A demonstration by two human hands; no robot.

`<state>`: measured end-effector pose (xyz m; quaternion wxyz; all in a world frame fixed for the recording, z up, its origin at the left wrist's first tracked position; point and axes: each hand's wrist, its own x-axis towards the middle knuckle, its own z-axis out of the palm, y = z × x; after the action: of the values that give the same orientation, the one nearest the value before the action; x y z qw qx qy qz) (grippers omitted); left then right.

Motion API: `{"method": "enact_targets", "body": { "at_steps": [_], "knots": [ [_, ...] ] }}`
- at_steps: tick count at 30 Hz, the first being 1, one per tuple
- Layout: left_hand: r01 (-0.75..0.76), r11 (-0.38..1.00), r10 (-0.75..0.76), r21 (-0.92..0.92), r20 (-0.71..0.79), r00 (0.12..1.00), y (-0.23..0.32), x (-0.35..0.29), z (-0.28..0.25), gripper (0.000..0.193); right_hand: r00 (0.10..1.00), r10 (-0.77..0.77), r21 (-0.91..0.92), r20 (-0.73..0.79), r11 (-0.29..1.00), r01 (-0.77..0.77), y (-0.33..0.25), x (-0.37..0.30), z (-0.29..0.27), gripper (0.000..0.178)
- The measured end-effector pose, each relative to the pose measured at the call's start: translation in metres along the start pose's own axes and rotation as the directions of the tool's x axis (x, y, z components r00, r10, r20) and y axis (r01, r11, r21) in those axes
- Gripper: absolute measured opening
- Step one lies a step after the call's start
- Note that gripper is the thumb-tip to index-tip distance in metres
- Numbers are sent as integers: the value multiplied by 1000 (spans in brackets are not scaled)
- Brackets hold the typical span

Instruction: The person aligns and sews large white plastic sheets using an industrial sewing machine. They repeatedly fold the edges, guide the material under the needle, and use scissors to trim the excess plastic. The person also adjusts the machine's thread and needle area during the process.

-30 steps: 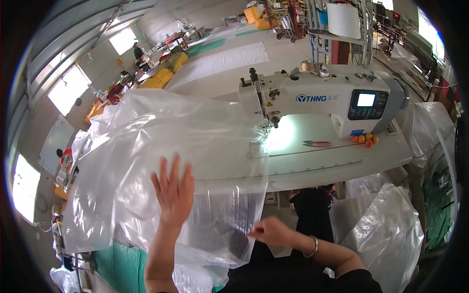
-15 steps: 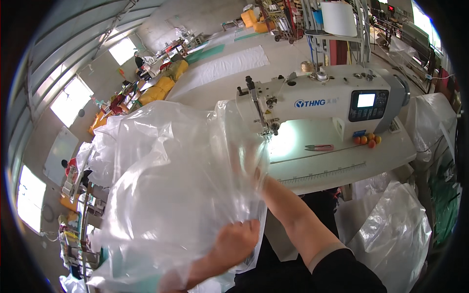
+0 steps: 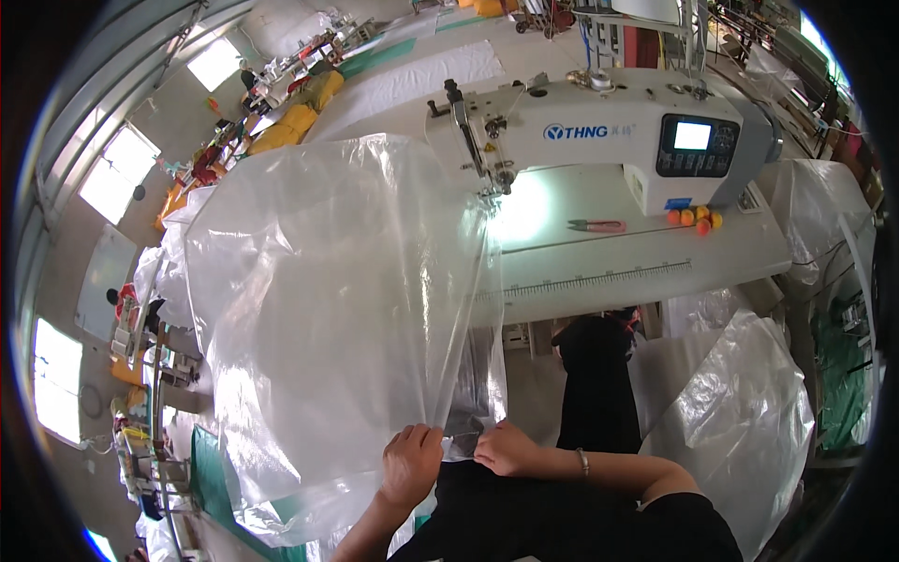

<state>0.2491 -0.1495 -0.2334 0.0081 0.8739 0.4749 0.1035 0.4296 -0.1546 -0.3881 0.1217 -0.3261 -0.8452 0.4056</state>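
Observation:
A large sheet of clear plastic film [image 3: 318, 309] drapes over the left end of the sewing machine table and hangs toward my lap. My left hand [image 3: 412, 464] is closed on the film's near edge, fingers curled over it. Close to its right, my right hand [image 3: 506, 450] pinches the same edge, with a bracelet at the wrist. The film's far part lies beside the needle area of the white sewing machine [image 3: 599, 131], whose lamp is lit. Whether the film is under the presser foot, I cannot tell.
Red-handled thread snips [image 3: 597, 226] and several small orange-red balls or fruits [image 3: 695, 217] lie on the machine table [image 3: 646, 281]. More clear film [image 3: 740, 421] is heaped at the right. Yellow bundles [image 3: 286, 126] and other worktables stand at the far left.
My right hand has come back from near the needle to the film's near edge, beside my left. The film now hangs flatter and smoother. The view has tilted down.

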Motion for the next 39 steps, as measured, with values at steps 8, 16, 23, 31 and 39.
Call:
{"method": "enact_targets", "body": {
  "at_steps": [8, 16, 23, 31, 39],
  "knots": [
    [-48, 998, 49, -27, 10, 999, 28, -15, 14, 53, 362, 334, 359, -870, 933, 2, 4, 42, -83, 62],
    [-25, 970, 41, -240, 64, 997, 49, -8, 4, 47, 785, 512, 920, -348, 25, 391, 0, 21, -78, 36],
    [126, 894, -27, -430, 228, 973, 66, 2, 41, 38, 818, 446, 929, -362, 247, 276, -1, -10, -86, 30],
    [-273, 960, 272, -62, 442, 855, 38, 159, 2, 30, 757, 513, 915, -404, 245, 322, 9, 7, -63, 26],
    [-284, 957, 279, -51, -84, 957, -62, 249, 75, 46, 724, 584, 913, -367, 374, 162, -4, -34, -107, 33]
  ]
}}
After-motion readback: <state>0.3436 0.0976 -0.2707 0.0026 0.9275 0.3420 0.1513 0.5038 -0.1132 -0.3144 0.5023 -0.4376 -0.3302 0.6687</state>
